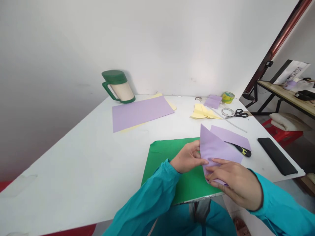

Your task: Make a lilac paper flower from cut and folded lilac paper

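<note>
Folding or creasing appears to be the step in hand. Workpiece: lilac paper sheet [216,149], above the right part of the green mat [157,167], its upper left corner raised to a point. Left hand [189,157]: thumb and fingers brought together on the sheet's left edge. Right hand [233,179]: fingers slightly spread, pressed on the lower part; whether its thumb pinches from below, cannot tell.

Judgement: the next move calls for the left hand to hold the edge in line while the right presses evenly along the fold.

Edges and room: the white table's [118,177] front edge runs just below the work; right wrist lies at or past it, so little support there. To the right it is crowded: utility knife [242,150] touching or nearly touching the sheet, second lilac sheet [232,136] behind, black flat slab [278,155] beyond. Best clearance is leftward, over bare mat and tabletop.
</note>
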Demonstrator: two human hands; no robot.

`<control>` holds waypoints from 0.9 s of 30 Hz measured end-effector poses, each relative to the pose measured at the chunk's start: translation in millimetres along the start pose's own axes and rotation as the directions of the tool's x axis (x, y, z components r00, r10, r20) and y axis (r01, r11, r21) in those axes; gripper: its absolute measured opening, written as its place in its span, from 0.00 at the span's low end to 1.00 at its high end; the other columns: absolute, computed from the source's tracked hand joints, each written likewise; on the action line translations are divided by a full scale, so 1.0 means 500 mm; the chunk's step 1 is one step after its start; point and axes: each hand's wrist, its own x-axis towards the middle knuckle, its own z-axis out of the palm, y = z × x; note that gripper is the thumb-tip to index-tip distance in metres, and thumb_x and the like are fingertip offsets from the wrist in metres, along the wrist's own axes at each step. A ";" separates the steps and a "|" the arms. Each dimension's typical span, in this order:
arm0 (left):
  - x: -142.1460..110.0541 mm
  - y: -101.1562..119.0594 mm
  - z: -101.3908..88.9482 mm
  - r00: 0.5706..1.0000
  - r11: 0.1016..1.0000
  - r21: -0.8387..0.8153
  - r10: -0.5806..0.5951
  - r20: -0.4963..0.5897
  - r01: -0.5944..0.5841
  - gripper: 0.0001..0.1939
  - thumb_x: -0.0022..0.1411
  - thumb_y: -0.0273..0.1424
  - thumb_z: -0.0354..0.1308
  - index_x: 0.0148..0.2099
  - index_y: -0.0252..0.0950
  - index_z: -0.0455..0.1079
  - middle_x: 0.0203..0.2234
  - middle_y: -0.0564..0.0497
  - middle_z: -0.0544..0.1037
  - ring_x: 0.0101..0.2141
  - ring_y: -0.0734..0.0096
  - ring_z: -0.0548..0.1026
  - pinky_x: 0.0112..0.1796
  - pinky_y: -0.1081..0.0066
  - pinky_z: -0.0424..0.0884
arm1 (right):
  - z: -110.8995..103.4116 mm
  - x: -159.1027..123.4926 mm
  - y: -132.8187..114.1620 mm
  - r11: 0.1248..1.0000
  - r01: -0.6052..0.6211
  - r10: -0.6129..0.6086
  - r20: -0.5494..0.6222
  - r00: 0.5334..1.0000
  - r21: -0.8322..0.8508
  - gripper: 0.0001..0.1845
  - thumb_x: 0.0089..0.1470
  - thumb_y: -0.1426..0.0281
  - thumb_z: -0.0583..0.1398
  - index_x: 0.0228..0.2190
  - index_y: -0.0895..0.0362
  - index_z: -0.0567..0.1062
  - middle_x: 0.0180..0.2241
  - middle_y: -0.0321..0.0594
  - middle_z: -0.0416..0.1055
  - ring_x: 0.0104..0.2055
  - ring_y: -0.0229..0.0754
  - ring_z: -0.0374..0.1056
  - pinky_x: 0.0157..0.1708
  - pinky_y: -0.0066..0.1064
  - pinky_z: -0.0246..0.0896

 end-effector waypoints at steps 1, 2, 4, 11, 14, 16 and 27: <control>0.000 0.000 0.000 1.000 1.000 0.001 0.001 0.008 -0.001 0.24 0.44 0.26 0.70 0.45 0.32 0.69 0.31 0.48 0.79 0.33 0.66 0.78 0.34 0.71 0.74 | -0.003 0.001 -0.001 1.000 -0.004 0.004 0.005 1.000 0.023 0.10 0.61 0.73 0.50 0.35 0.56 0.71 0.36 0.41 0.77 0.44 0.38 0.72 0.59 0.35 0.54; 0.000 0.000 0.000 1.000 1.000 0.008 0.000 0.011 0.000 0.23 0.44 0.26 0.70 0.44 0.31 0.70 0.31 0.48 0.79 0.33 0.66 0.78 0.34 0.71 0.74 | -0.005 0.000 0.000 0.999 -0.007 0.007 0.010 1.000 0.044 0.10 0.61 0.72 0.50 0.35 0.56 0.71 0.37 0.41 0.77 0.45 0.38 0.72 0.59 0.35 0.54; 0.001 0.002 -0.003 1.000 0.999 0.040 -0.010 -0.014 0.011 0.23 0.44 0.27 0.71 0.44 0.31 0.70 0.31 0.47 0.79 0.32 0.65 0.78 0.33 0.70 0.74 | -0.009 -0.002 0.005 0.998 -0.010 0.008 0.023 1.000 0.069 0.10 0.61 0.71 0.51 0.36 0.56 0.72 0.38 0.42 0.77 0.48 0.39 0.70 0.60 0.38 0.52; 0.002 0.011 -0.024 0.963 0.998 0.068 0.022 -0.268 -0.004 0.32 0.38 0.27 0.73 0.48 0.30 0.67 0.37 0.43 0.79 0.35 0.59 0.79 0.36 0.65 0.75 | 0.013 -0.007 0.062 0.998 0.057 -0.057 0.032 0.998 0.015 0.13 0.58 0.75 0.53 0.43 0.57 0.72 0.46 0.45 0.75 0.54 0.39 0.65 0.61 0.41 0.48; -0.006 0.010 -0.018 0.965 0.999 0.000 -0.031 -0.259 0.032 0.35 0.35 0.25 0.73 0.49 0.31 0.66 0.36 0.44 0.79 0.34 0.60 0.79 0.36 0.65 0.75 | 0.028 -0.004 0.071 0.993 0.111 -0.111 -0.002 0.994 -0.026 0.14 0.57 0.76 0.52 0.43 0.57 0.71 0.47 0.46 0.73 0.55 0.38 0.64 0.62 0.41 0.46; -0.011 0.010 -0.012 0.969 0.998 -0.040 -0.063 -0.237 0.055 0.36 0.36 0.24 0.73 0.50 0.32 0.65 0.37 0.43 0.79 0.34 0.60 0.79 0.35 0.66 0.74 | 0.036 -0.004 0.070 0.989 0.142 -0.143 -0.023 0.989 -0.048 0.13 0.57 0.77 0.52 0.42 0.57 0.71 0.48 0.45 0.73 0.55 0.37 0.64 0.62 0.40 0.45; -0.007 0.006 -0.011 0.928 0.988 -0.148 -0.091 -0.360 0.039 0.27 0.35 0.24 0.73 0.41 0.29 0.72 0.32 0.42 0.81 0.35 0.57 0.79 0.38 0.63 0.73 | 0.018 -0.021 0.061 0.985 0.161 -0.166 -0.099 0.981 -0.054 0.19 0.58 0.71 0.53 0.51 0.57 0.66 0.48 0.45 0.73 0.58 0.43 0.61 0.63 0.47 0.41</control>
